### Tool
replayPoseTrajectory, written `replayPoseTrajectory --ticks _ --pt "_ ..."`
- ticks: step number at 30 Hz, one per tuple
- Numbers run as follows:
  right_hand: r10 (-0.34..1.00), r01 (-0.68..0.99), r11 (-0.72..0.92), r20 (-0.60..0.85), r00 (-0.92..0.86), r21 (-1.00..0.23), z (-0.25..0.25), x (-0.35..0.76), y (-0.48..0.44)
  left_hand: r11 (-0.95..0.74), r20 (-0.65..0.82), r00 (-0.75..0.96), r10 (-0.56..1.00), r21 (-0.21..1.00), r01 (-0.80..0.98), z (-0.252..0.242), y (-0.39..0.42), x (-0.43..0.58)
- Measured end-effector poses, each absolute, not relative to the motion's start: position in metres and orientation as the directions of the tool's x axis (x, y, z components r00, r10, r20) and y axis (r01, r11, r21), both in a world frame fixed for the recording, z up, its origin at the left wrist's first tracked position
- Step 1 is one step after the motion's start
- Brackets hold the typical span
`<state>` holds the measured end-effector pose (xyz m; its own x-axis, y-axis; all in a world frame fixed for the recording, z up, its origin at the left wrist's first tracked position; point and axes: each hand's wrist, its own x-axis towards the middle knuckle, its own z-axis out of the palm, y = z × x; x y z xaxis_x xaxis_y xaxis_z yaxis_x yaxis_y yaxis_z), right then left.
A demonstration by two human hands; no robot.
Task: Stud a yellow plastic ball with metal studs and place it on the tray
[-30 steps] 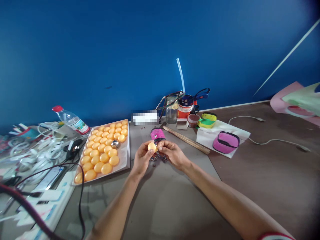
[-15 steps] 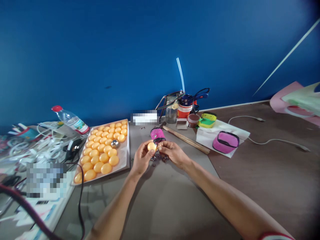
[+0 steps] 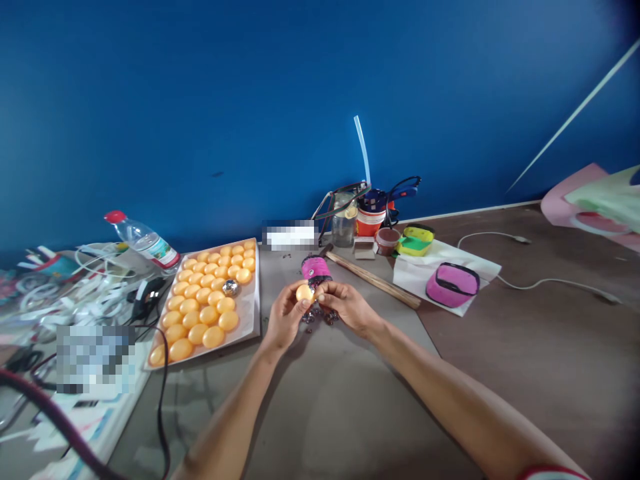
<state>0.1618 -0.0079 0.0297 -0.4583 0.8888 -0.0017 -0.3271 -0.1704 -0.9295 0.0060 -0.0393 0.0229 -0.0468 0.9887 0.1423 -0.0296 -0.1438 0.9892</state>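
Note:
My left hand (image 3: 286, 315) grips an orange-yellow ping-pong ball (image 3: 304, 293) between thumb and fingers. At the ball's right side, my right hand (image 3: 345, 304) is closed in a pinch; whatever its fingertips hold is too small to make out. Small dark shiny pieces (image 3: 330, 318) lie scattered on the grey mat beneath both hands. Just beyond the ball sits a magenta pouch with dark trim (image 3: 316, 268), its near part hidden by the hands. To the left, a tray (image 3: 250, 323) carries rows of similar balls, among them one silvery, glittering ball (image 3: 231, 287).
A hammer (image 3: 375, 279) lies right of the pouch. Behind it stand a glass jar (image 3: 343, 230) and a red-and-white cup (image 3: 370, 223). Another pink pouch (image 3: 452, 285) rests on white paper at right. A bottle (image 3: 145, 243) and tangled cables (image 3: 85, 290) crowd the left.
Both hands hold almost the same pose around the ball. The whole view has shifted very slightly; nothing is picked up or put down.

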Motion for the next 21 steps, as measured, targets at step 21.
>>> replayPoseTrajectory --ticks 21 --pt "0.889 -0.209 -0.229 -0.117 -0.444 -0.951 0.0323 0.1618 -0.0068 -0.185 0.193 -0.041 0.980 0.970 0.157 0.0253 -0.0398 0.0063"
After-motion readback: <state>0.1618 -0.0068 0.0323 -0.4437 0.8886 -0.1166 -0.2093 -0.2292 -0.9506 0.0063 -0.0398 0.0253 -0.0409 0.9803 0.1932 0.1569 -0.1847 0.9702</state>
